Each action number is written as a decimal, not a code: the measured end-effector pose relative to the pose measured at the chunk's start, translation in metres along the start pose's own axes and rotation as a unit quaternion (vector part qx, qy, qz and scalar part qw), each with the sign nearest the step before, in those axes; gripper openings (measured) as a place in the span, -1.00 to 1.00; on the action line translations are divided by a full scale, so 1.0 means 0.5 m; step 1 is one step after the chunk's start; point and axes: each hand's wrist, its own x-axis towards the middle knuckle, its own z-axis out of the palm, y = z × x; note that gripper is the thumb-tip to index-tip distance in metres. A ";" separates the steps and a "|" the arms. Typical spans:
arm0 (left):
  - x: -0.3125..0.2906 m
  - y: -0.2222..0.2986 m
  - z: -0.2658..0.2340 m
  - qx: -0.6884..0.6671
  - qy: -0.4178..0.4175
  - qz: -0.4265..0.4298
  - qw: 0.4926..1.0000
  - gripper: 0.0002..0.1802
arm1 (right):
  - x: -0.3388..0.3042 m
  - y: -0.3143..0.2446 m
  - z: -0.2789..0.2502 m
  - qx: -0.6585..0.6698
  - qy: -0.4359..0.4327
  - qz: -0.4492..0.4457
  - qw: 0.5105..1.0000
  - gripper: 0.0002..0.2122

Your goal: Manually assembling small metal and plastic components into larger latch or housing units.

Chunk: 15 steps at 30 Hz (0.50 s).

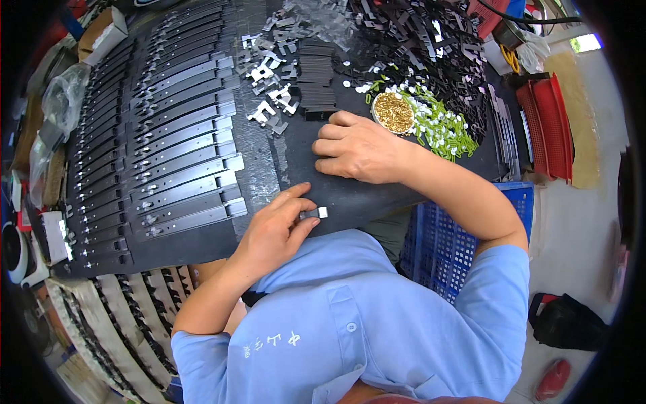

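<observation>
My left hand (pixel 274 226) is closed near the table's front edge. Between its thumb and fingers it pinches a small metal bracket (pixel 322 213), whose bright end sticks out to the right. Farther up the table, my right hand (pixel 360 149) has its fingers curled downward against the black top; whatever they may grip is hidden. Just beyond it lies a neat stack of dark metal strips (pixel 316 77). To its right are a round dish of small brass-coloured pieces (pixel 394 113) and a pile of green loops and white bits (pixel 444 128).
Rows of long black metal rails (pixel 188 168) cover the left side of the black table (pixel 363 200). Loose silver brackets (pixel 269 71) and black parts (pixel 410 34) lie at the back. A blue crate (pixel 437 242) stands below the right edge, red baskets (pixel 548 128) beyond.
</observation>
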 end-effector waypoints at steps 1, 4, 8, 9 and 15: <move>-0.001 -0.007 0.011 0.011 0.022 0.027 0.999 -0.76 | 0.005 0.007 0.009 0.004 -0.007 -0.024 1.000 -0.94; -0.002 -0.006 0.025 0.019 0.028 0.031 0.999 -0.76 | 0.018 0.010 0.020 0.004 -0.029 -0.074 0.997 -0.91; 0.001 0.001 0.031 0.026 0.037 0.048 0.998 -0.80 | 0.018 -0.004 0.028 -0.025 -0.041 -0.019 0.999 -0.92; 0.000 0.001 0.032 0.023 0.036 0.047 0.998 -0.80 | 0.012 -0.015 0.029 -0.023 -0.043 -0.018 0.999 -0.92; 0.005 -0.013 0.045 0.036 0.069 0.083 0.994 -0.76 | -0.047 -0.112 0.014 0.258 0.055 0.265 0.927 -0.92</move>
